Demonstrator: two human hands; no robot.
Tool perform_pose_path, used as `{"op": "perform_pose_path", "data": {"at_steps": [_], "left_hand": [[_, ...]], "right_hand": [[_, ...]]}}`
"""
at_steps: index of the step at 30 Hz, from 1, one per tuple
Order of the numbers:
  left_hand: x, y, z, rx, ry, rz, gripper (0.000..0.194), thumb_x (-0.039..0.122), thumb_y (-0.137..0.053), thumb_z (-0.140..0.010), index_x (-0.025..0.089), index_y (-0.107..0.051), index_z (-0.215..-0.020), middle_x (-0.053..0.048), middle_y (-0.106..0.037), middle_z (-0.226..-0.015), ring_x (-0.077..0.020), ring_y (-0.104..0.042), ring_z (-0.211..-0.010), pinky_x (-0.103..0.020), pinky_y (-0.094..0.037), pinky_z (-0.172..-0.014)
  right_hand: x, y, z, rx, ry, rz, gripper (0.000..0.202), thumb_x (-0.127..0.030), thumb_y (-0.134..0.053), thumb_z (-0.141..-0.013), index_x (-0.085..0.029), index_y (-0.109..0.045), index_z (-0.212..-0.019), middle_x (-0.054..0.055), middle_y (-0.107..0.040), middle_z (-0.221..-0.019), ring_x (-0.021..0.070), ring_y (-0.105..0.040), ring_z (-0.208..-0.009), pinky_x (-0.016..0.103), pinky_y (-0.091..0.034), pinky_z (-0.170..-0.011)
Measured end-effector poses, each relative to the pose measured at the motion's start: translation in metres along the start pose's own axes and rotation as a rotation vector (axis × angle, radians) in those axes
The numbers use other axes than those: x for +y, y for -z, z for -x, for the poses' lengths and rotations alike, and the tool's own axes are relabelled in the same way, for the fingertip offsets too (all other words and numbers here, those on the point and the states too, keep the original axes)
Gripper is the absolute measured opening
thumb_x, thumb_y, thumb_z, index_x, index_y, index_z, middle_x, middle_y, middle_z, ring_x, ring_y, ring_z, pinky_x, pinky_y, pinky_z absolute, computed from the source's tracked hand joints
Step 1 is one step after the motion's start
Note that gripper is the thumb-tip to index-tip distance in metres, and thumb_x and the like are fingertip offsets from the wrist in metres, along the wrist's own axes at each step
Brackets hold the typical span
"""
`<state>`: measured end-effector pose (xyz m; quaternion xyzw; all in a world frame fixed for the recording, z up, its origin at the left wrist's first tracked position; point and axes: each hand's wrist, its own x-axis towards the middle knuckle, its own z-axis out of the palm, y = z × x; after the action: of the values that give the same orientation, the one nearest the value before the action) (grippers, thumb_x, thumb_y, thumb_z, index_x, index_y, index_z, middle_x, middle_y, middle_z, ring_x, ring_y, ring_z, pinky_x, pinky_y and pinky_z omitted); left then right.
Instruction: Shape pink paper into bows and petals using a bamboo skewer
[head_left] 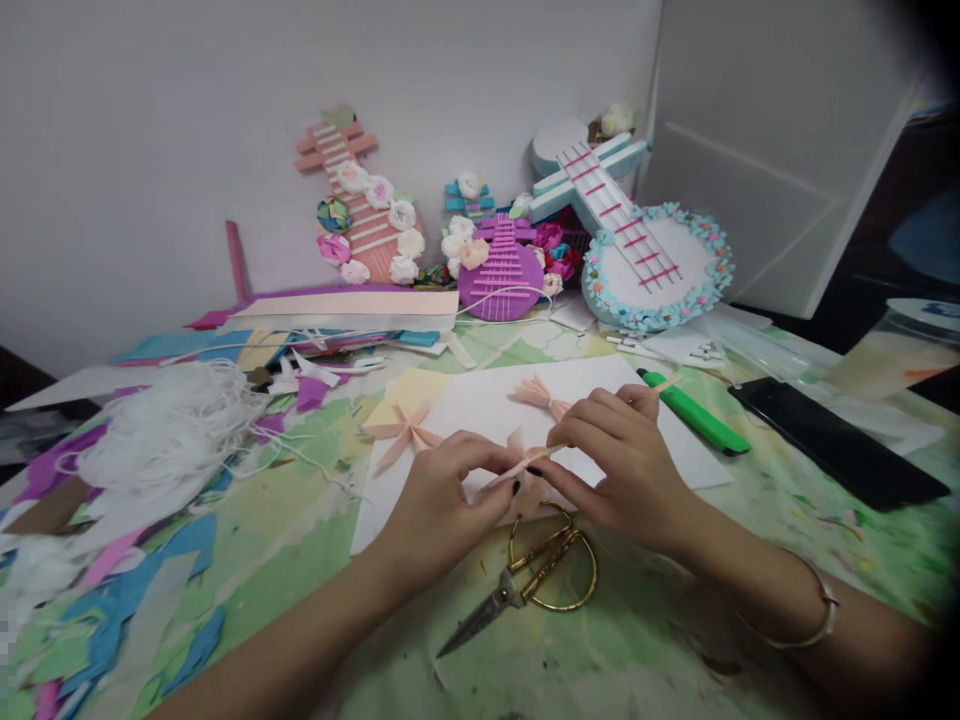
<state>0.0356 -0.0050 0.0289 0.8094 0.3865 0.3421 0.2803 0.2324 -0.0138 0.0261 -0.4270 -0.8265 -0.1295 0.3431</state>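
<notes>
Head view: left hand [442, 495] and right hand [626, 460] both pinching thin pale-pink folded paper strip [525, 463]. Risk, judged: strip tearing if pulled; gold-handled scissors [525, 585] close beneath wrists.

A green-mottled tabletop [300, 560] carries a white sheet [487, 410] at its middle, gold-handled scissors [525, 585] near it, a green cutter [694, 412] and a black phone [840, 440] to the right, white string [165, 430] and coloured paper scraps [127, 610] left, and paper guitars [645, 250] far.
</notes>
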Motion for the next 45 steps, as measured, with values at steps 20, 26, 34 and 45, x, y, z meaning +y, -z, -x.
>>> {"op": "perform_pose_path", "data": {"at_steps": [20, 26, 34, 45], "left_hand": [[0.002, 0.000, -0.001, 0.044, -0.003, 0.070, 0.008, 0.016, -0.061, -0.078, 0.019, -0.068, -0.079, -0.002, -0.070, -0.078, -0.0153, -0.063, -0.077, -0.029, -0.049, -0.071], [0.000, 0.000, -0.001, 0.030, -0.032, -0.023, 0.008, 0.013, -0.059, -0.077, 0.018, -0.064, -0.080, -0.001, -0.068, -0.079, -0.0149, -0.061, -0.077, -0.029, -0.047, -0.071], [-0.001, -0.001, -0.001, 0.045, -0.060, -0.084, 0.007, 0.013, -0.056, -0.078, 0.018, -0.061, -0.078, -0.001, -0.064, -0.075, -0.0147, -0.058, -0.075, -0.027, -0.045, -0.065], [-0.008, -0.006, 0.002, 0.134, -0.250, -0.269, 0.008, 0.012, -0.055, -0.081, 0.016, -0.062, -0.081, -0.004, -0.065, -0.075, -0.0189, -0.053, -0.082, -0.033, -0.045, -0.072]], "right_hand": [[-0.005, -0.001, 0.001, 0.072, -0.007, 0.013, 0.016, -0.031, -0.058, -0.083, -0.018, -0.057, -0.073, 0.000, -0.060, -0.071, 0.0144, -0.048, -0.069, 0.035, -0.022, -0.072], [-0.005, -0.002, 0.002, 0.086, 0.007, 0.027, 0.015, -0.029, -0.057, -0.083, -0.018, -0.056, -0.073, 0.000, -0.059, -0.071, 0.0148, -0.049, -0.070, 0.035, -0.022, -0.072], [-0.006, -0.006, 0.004, 0.071, -0.015, 0.040, 0.014, -0.029, -0.058, -0.082, -0.018, -0.055, -0.074, 0.000, -0.060, -0.073, 0.0157, -0.050, -0.073, 0.036, -0.023, -0.076], [-0.003, -0.008, 0.002, -0.049, -0.050, 0.070, 0.026, -0.037, -0.054, -0.082, -0.017, -0.053, -0.066, 0.001, -0.058, -0.065, 0.0149, -0.048, -0.066, 0.034, -0.022, -0.072]]}}
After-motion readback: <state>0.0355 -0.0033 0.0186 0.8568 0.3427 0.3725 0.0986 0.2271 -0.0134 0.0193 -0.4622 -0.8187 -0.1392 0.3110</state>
